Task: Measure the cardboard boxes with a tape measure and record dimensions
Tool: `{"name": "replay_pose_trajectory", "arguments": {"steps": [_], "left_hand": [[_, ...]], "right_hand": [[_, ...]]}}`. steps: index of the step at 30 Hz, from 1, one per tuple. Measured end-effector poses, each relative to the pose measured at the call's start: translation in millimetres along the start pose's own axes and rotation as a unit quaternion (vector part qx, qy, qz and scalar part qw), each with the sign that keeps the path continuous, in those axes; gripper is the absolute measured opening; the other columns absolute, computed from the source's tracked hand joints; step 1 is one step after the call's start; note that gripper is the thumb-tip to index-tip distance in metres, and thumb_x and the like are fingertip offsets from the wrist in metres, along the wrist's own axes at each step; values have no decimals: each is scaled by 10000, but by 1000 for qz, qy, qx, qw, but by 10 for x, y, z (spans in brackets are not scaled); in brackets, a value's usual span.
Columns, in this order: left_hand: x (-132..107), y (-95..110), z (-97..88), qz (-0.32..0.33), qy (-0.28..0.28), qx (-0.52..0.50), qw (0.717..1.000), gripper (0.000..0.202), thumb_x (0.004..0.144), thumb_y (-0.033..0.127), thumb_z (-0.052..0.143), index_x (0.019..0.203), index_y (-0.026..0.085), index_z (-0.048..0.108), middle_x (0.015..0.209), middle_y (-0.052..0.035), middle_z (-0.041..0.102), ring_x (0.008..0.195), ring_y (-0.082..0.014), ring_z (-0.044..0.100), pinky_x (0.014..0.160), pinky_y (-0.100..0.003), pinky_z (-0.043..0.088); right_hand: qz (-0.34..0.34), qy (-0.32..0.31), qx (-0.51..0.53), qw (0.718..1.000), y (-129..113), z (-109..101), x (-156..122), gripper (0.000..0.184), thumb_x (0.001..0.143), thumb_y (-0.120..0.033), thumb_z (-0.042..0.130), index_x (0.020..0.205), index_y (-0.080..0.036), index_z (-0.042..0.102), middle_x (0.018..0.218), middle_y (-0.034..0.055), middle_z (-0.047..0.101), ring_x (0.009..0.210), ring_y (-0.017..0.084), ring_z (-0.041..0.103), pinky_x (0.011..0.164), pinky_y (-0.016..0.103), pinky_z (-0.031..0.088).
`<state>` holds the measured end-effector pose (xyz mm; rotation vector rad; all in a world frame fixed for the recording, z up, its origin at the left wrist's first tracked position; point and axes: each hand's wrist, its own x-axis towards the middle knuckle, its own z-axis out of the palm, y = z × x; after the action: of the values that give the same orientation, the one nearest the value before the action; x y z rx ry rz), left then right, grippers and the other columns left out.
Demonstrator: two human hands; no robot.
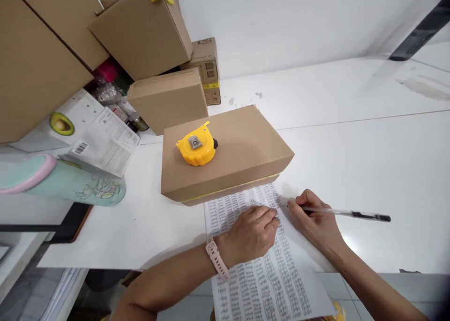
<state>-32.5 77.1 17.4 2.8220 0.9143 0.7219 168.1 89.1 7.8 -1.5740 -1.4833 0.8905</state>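
A sheet of paper (295, 260) covered in columns of small handwriting lies on the white table, its lower end reaching past the front edge. Palm down on the sheet rests my left hand (255, 232), its fingers curled together with nothing seen in them. A pink watch (217, 260) is on that wrist. My right hand (314, 220) pinches a clear pen with dark ends (346, 212). The pen's writing end is at the sheet's right-hand column, mostly hidden by the fingers. Beyond the sheet lies a closed cardboard box (242, 138) with a yellow tape measure (198, 145) on top.
Several more cardboard boxes (168, 96) are piled at the back left against the wall. A mint green bottle (80, 182) with a pink ring and a white carton (105, 143) with printed text stand at the left. The table's front edge (105, 267) runs below my hands.
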Motion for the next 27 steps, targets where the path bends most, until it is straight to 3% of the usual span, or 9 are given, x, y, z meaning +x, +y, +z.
{"name": "replay_pose_trajectory", "arguments": {"steps": [13,17,20,23,27], "left_hand": [[-4,6,9,1,7,0,1000,223,952,133,458,1065,89,645,1176,-111,694,1092,-219,630,924,-348,548],[-7,1,-1,-2,-3,-3,1000,225,953,128,451,1062,101,646,1186,-117,692,1098,-221,632,918,-363,555],[-13,-11,11,4,5,-6,1000,227,943,121,459,1064,96,649,1182,-117,697,1077,-223,641,908,-366,561],[7,-26,23,8,26,-9,1000,212,929,120,475,1029,114,662,1145,-98,714,1041,-214,654,878,-351,574],[55,-49,-61,0,133,-22,991,183,893,110,519,998,144,665,1026,-72,743,975,-176,672,857,-314,587]], "right_hand": [[1,-12,2,1000,-14,-7,-15,320,871,-382,610,677,-234,404,524,-70,376,491,104,325,450,236,263],[-1,19,-7,1000,0,2,-7,337,875,-396,618,675,-234,399,533,-68,380,495,107,334,454,240,281],[-11,60,-2,998,12,4,25,242,876,-401,630,768,-238,488,610,-46,488,521,119,414,467,248,335],[-79,55,-34,995,23,6,53,93,916,-324,561,952,-240,572,798,9,609,649,157,552,579,285,452],[-199,39,-158,966,41,32,41,340,897,-108,402,1141,-254,589,1118,83,613,1023,242,582,807,382,500]]}}
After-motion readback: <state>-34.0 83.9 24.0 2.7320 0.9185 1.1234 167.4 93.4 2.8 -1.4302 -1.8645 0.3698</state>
